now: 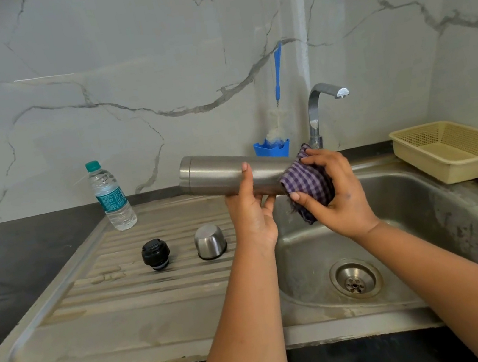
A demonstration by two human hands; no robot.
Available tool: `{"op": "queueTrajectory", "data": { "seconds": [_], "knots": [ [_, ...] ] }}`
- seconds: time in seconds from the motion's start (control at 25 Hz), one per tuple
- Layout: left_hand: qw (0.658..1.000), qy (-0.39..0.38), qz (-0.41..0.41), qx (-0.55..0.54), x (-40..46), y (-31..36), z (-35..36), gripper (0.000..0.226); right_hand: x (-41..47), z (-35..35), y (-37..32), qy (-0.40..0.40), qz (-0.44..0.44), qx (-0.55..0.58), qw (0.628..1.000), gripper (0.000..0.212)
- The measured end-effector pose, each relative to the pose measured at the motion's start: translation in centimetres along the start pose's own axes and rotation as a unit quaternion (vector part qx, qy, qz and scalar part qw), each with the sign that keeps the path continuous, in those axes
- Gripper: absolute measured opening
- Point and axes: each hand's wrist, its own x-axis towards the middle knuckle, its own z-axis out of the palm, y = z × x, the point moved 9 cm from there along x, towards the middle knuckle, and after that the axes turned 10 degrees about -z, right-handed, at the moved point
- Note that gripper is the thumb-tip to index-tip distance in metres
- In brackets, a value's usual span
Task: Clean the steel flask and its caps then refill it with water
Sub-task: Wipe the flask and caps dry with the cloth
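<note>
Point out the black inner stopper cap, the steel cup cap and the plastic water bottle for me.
Black round stopper cap (155,253): head view, on its top face.
Inverted steel cup cap (209,241): head view, on its side wall.
Clear plastic water bottle (111,198): head view, on its label.

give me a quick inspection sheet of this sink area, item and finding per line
surface: stained steel drainboard beside the sink basin, set in a dark counter
job's things: steel flask held sideways over the basin edge; black inner cap and steel cup cap stand apart on the drainboard; plastic water bottle upright, capped
clutter: beige plastic basket on the right; blue-handled bottle brush in a blue holder
grips: left hand holds the flask body; right hand presses a purple checked cloth around the flask's end
cables: nothing seen
surroundings: marble-pattern wall; tap shows no running water
</note>
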Motion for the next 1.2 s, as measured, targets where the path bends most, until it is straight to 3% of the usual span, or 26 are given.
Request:
{"op": "queueTrajectory", "data": {
  "seconds": [0.12,0.16,0.2,0.28,0.32,0.36,0.48,0.56,0.68,0.84,0.92,1.08,1.2],
  "knots": [
    [1.000,-0.010,-0.001,-0.016,-0.1,0.1,-0.1,0.073,0.3,0.5,0.2,-0.052,0.001,0.009,0.999,0.052],
    [0.999,-0.022,-0.005,-0.025,-0.2,0.2,0.1,0.072,0.3,0.8,1.3,-0.049,0.072,0.066,0.994,0.047],
    [0.999,-0.031,-0.007,-0.030,-0.2,0.2,0.2,0.071,-0.2,1.3,2.5,-0.032,0.187,0.174,0.966,0.041],
    [0.999,-0.045,0.002,-0.027,-0.2,0.2,0.4,0.070,-2.4,3.3,4.5,0.027,0.411,0.416,0.811,0.039],
    [0.999,-0.051,0.014,-0.015,-0.3,0.2,0.6,0.071,-3.5,4.1,4.7,0.029,0.485,0.480,0.730,0.041],
    [0.998,-0.057,0.032,0.004,-0.2,0.3,0.8,0.072,-4.3,4.5,4.8,0.021,0.532,0.510,0.675,0.044],
    [0.992,-0.074,0.079,0.064,-0.3,0.5,1.2,0.071,-4.8,4.7,3.8,0.024,0.591,0.564,0.575,0.050],
    [0.987,-0.072,0.102,0.100,-0.5,0.5,1.3,0.071,-5.4,5.1,3.2,0.013,0.627,0.565,0.536,0.050],
    [0.972,-0.076,0.133,0.181,-0.7,0.3,1.5,0.070,-6.9,5.5,3.1,-0.023,0.682,0.525,0.509,0.055],
    [0.944,-0.053,0.176,0.274,-1.2,0.8,1.6,0.073,-8.5,5.4,4.3,-0.061,0.708,0.489,0.506,0.056],
    [0.932,-0.022,0.204,0.298,-1.4,1.9,1.1,0.073,-8.7,5.0,5.4,-0.035,0.703,0.483,0.520,0.058],
    [0.943,0.030,0.198,0.266,-2.2,3.9,0.2,0.067,-8.4,4.3,6.2,0.007,0.663,0.487,0.569,0.072],
    [0.930,0.075,0.187,0.306,-3.3,6.4,-0.2,0.058,-7.0,5.2,4.7,0.017,0.622,0.512,0.592,0.047]
  ]
}}
